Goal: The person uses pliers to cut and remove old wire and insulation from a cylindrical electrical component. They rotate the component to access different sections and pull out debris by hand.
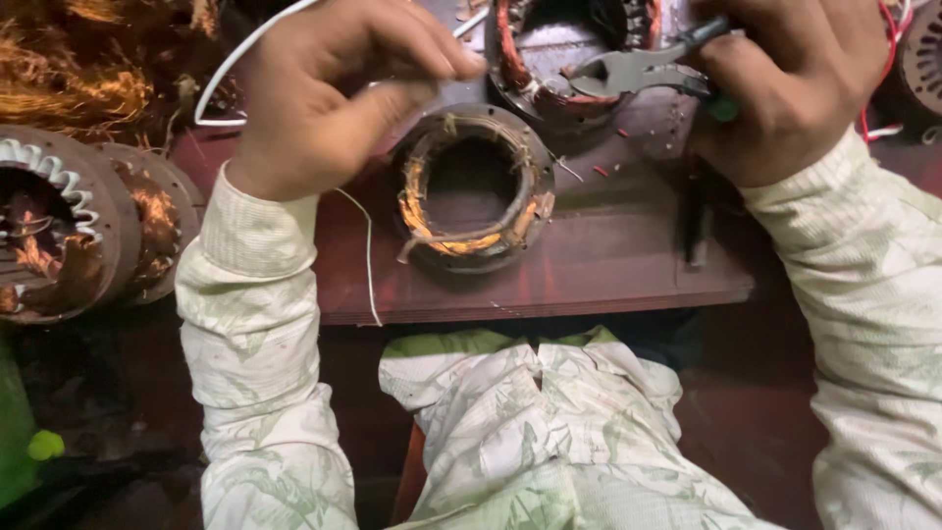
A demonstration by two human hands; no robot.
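between the right hand (795, 83) fingers (731, 59), pliers (638, 71) sit gripped.

Two wound stators (74, 231) at left, loose copper wire (78, 88)

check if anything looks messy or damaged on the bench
Small wire scraps lie scattered on the dark red wooden board beside the round stator with copper winding. That winding looks frayed, with a loose strip sticking out at its lower left. Nothing spilled.
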